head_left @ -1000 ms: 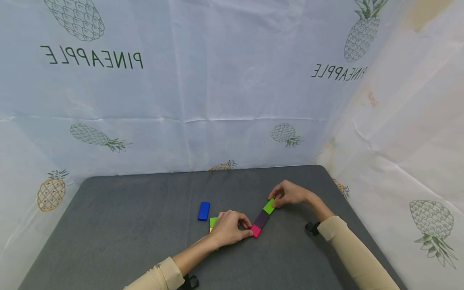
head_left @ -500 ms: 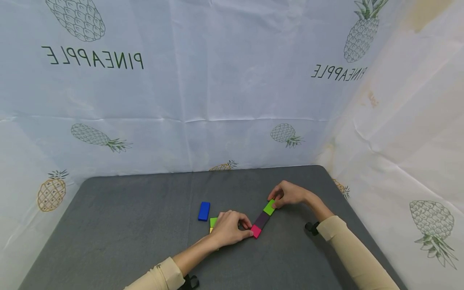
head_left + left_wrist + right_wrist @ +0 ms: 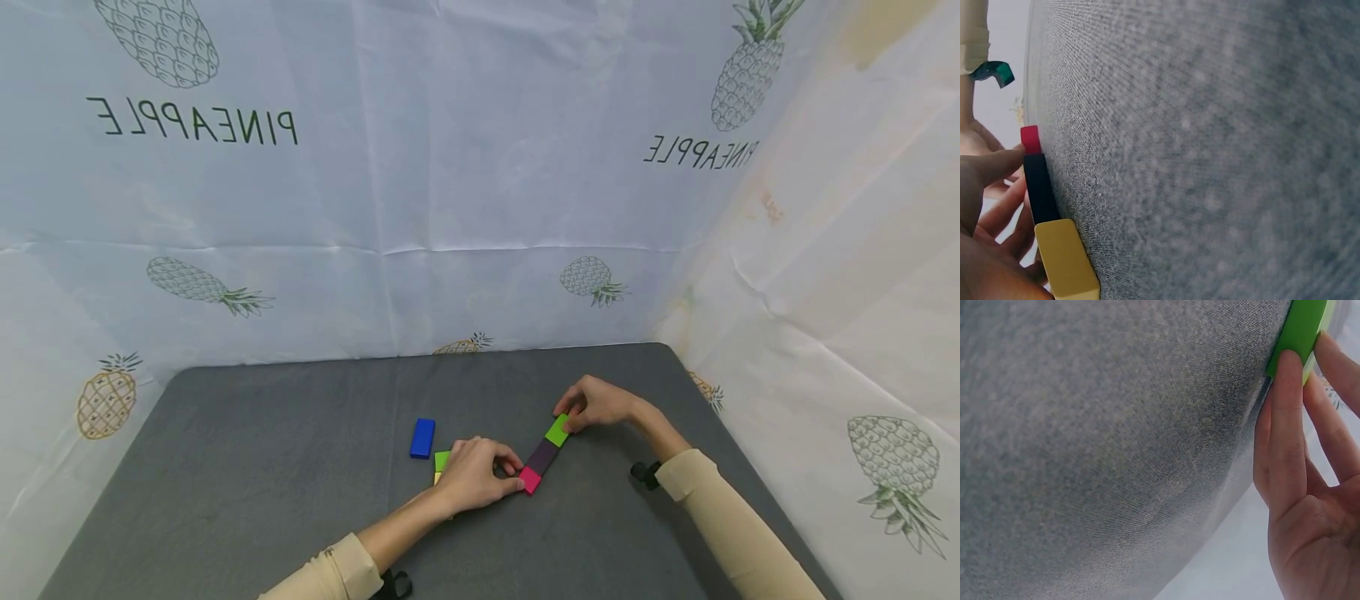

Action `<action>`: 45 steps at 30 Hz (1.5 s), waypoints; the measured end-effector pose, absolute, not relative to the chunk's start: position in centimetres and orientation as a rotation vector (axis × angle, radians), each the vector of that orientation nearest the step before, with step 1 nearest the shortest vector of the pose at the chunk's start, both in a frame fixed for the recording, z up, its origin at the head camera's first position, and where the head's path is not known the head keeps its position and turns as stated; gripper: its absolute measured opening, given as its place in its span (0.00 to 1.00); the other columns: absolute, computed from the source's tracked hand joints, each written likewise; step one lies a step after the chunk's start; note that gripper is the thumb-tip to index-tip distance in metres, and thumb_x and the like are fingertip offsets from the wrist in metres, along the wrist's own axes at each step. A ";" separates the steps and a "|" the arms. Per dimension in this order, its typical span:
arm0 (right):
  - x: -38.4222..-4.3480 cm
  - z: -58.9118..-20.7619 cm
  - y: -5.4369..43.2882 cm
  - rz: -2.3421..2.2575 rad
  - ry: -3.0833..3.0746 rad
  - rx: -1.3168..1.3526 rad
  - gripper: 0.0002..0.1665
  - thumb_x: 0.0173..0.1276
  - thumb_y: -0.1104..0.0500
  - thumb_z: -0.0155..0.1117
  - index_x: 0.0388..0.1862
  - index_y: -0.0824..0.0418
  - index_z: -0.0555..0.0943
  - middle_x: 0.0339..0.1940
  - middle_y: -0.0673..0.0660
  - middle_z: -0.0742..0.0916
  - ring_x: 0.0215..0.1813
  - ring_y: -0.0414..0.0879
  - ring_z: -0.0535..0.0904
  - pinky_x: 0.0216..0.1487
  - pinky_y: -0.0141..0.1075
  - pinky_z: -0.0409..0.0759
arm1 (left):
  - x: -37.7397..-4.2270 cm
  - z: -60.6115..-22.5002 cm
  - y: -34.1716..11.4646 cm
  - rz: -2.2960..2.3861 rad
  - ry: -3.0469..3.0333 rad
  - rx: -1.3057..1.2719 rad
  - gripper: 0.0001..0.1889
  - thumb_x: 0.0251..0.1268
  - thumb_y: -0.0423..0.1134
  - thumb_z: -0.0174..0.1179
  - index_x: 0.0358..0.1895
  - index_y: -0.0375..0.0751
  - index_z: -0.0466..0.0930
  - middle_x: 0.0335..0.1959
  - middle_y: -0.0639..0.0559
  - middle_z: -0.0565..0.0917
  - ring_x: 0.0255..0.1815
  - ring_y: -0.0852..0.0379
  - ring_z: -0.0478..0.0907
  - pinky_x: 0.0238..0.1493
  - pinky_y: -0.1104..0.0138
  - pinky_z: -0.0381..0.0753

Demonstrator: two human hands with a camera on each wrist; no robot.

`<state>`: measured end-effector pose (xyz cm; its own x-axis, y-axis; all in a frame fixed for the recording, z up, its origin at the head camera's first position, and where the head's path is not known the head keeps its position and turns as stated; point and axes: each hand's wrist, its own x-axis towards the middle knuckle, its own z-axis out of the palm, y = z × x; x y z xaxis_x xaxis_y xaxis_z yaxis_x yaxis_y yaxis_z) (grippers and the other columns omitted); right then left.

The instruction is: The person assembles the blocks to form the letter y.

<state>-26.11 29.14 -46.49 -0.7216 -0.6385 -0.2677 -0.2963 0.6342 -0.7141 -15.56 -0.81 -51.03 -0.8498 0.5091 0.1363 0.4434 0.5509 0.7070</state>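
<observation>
Two narrow grips: left hand (image 3: 472,473) pinches pink block (image 3: 530,480), near; right hand (image 3: 602,402) pinches green block (image 3: 557,430), far right; purple block (image 3: 542,457) between, on counter (image 3: 300,450). Best press evenly inward, keep row straight.

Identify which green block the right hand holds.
The green block aligned with the dark block and pink block; the other green block is partly hidden by the left hand.

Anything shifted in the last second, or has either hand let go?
Nothing visibly moved or was let go. The right hand remains on the green block, the left hand on the magenta block; the purple block and blue block stayed put.
</observation>
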 end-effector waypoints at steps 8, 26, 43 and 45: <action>-26.0 -46.4 29.1 -0.907 2.342 -0.745 0.19 0.70 0.64 0.75 0.56 0.73 0.88 0.46 0.65 0.94 0.40 0.41 0.91 0.41 0.29 0.86 | -15.4 -51.0 -0.9 1.213 2.674 0.839 0.09 0.62 0.46 0.80 0.43 0.52 0.95 0.32 0.62 0.91 0.39 0.64 0.79 0.54 0.57 0.66; -26.1 -46.5 29.1 -0.889 2.354 -0.755 0.19 0.70 0.64 0.75 0.56 0.73 0.89 0.47 0.65 0.94 0.41 0.40 0.91 0.41 0.30 0.86 | -15.4 -51.0 -0.9 1.220 2.660 0.840 0.10 0.63 0.45 0.79 0.46 0.52 0.96 0.31 0.67 0.89 0.41 0.65 0.80 0.53 0.59 0.66; -25.9 -46.5 29.3 -0.907 2.338 -0.739 0.18 0.70 0.64 0.76 0.56 0.73 0.89 0.46 0.65 0.95 0.41 0.43 0.91 0.42 0.29 0.86 | -15.4 -50.9 -0.9 1.213 2.672 0.842 0.09 0.62 0.45 0.79 0.45 0.52 0.96 0.31 0.66 0.89 0.39 0.65 0.79 0.52 0.59 0.66; -25.9 -46.6 29.3 -0.906 2.339 -0.740 0.18 0.70 0.64 0.76 0.56 0.72 0.89 0.46 0.65 0.95 0.41 0.42 0.91 0.42 0.29 0.86 | -15.3 -50.9 -0.9 1.213 2.671 0.841 0.09 0.62 0.45 0.79 0.45 0.53 0.96 0.31 0.66 0.89 0.39 0.65 0.80 0.52 0.59 0.66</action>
